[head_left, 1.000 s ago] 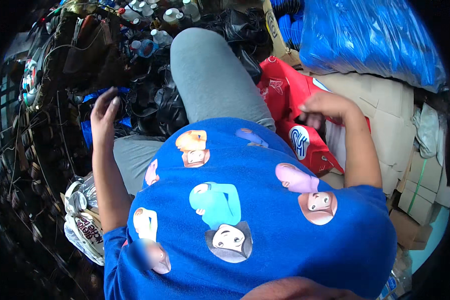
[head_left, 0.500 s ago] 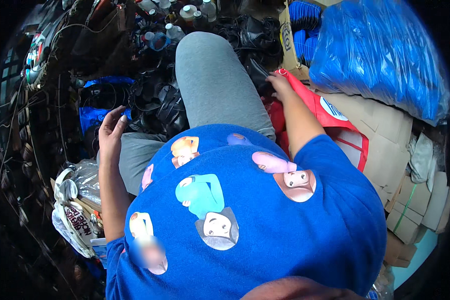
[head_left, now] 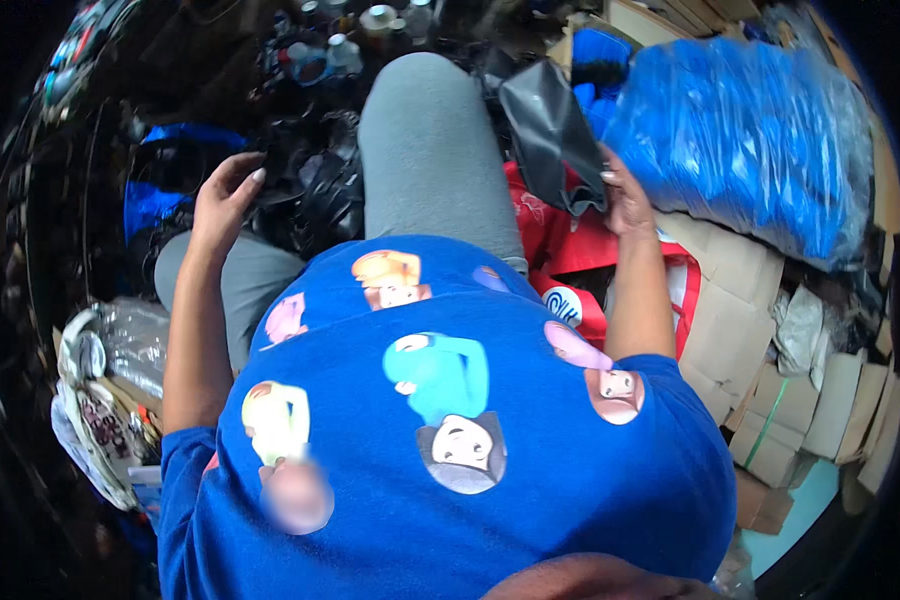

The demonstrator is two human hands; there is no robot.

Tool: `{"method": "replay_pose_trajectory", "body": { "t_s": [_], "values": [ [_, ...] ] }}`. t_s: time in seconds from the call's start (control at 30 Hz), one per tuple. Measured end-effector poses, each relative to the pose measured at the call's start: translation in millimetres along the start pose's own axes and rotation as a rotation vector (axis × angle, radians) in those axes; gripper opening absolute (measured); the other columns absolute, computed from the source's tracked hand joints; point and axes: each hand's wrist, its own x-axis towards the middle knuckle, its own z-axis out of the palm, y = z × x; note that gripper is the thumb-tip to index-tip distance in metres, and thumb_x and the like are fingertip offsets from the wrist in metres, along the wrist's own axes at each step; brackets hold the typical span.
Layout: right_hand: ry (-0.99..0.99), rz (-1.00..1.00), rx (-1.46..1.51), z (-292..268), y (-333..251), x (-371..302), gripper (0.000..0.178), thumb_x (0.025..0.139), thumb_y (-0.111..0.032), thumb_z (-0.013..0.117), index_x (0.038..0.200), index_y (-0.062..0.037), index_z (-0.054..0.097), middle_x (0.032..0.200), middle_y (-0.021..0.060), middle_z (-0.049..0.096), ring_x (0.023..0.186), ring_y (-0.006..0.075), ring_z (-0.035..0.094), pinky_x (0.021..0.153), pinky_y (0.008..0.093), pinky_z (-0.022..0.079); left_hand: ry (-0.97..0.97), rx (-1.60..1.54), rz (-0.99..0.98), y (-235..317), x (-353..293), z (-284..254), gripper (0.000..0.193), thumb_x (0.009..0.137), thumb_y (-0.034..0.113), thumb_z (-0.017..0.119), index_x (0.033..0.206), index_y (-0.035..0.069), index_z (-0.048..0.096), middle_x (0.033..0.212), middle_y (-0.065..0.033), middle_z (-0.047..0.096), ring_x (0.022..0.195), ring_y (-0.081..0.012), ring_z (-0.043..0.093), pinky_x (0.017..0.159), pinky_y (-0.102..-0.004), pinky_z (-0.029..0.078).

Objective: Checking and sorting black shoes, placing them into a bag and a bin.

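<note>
My right hand (head_left: 627,195) grips the lower edge of a black leather-like piece (head_left: 550,130), smooth and slightly shiny, which stands up above a red bag (head_left: 580,245) with white markings. Whether it is a single sheet or a folded pouch I cannot tell. To the left, my left hand (head_left: 228,195) is raised above my bent knee, fingers loosely curled and thumb apart, with nothing visible in it. Close beyond it lies a heap of black straps and pieces (head_left: 320,200), too dark to make out one by one.
Blue bundles in clear plastic (head_left: 740,140) fill the right, above flattened cardboard (head_left: 725,290). Several bottles (head_left: 345,50) stand at the back. A blue bag (head_left: 155,200) lies at the left, and a clear plastic bag (head_left: 135,340) sits beside my left forearm.
My right hand has lifted the black leather-like piece up out of the area of the red bag. The red bag has folded down, and my left hand has moved slightly up.
</note>
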Motion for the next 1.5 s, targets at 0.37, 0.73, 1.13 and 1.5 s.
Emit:
{"method": "replay_pose_trajectory", "body": {
  "t_s": [0.37,0.73,1.13,1.5],
  "values": [
    [-0.117,-0.503,-0.628,145,-86,-29,0.051,0.073,-0.002,0.059,0.122,0.0014,0.046,0.117,0.0116,0.052,0.107,0.0203,0.051,0.096,0.0312,0.036,0.217,0.116,-0.079,-33,-23,-33,0.029,0.083,0.017,0.062,0.108,0.003,0.06,0.097,-0.0044,0.062,0.09,-0.0117,0.056,0.081,-0.0257,0.044],
    [-0.249,-0.573,-1.507,198,-64,-29,0.042,0.071,-0.005,0.062,0.113,-0.0063,0.058,0.105,0.0105,0.06,0.105,0.022,0.052,0.091,0.0329,0.038,-0.318,0.485,0.213,-16,-4,70,0.03,0.079,0.026,0.063,0.094,0.001,0.06,0.097,-0.0142,0.062,0.092,-0.0295,0.059,0.077,-0.0403,0.044],
    [-0.372,-0.541,-1.596,176,-68,-12,0.04,0.064,-0.006,0.069,0.103,-0.0038,0.061,0.104,0.0108,0.06,0.098,0.028,0.053,0.087,0.0339,0.041,0.032,-1.672,-0.118,-41,-49,-37,0.033,0.085,0.027,0.051,0.106,0.002,0.059,0.105,-0.0155,0.061,0.097,-0.0259,0.059,0.092,-0.0395,0.045],
    [-0.425,-0.476,-1.634,187,-73,-8,0.044,0.062,-0.001,0.069,0.106,-0.0038,0.06,0.105,0.0109,0.06,0.1,0.0293,0.052,0.088,0.0342,0.041,-0.022,-1.697,-0.052,-52,-56,-44,0.029,0.086,0.025,0.051,0.102,0.003,0.06,0.098,-0.0147,0.064,0.088,-0.0251,0.063,0.081,-0.0356,0.052]
  ]
}}
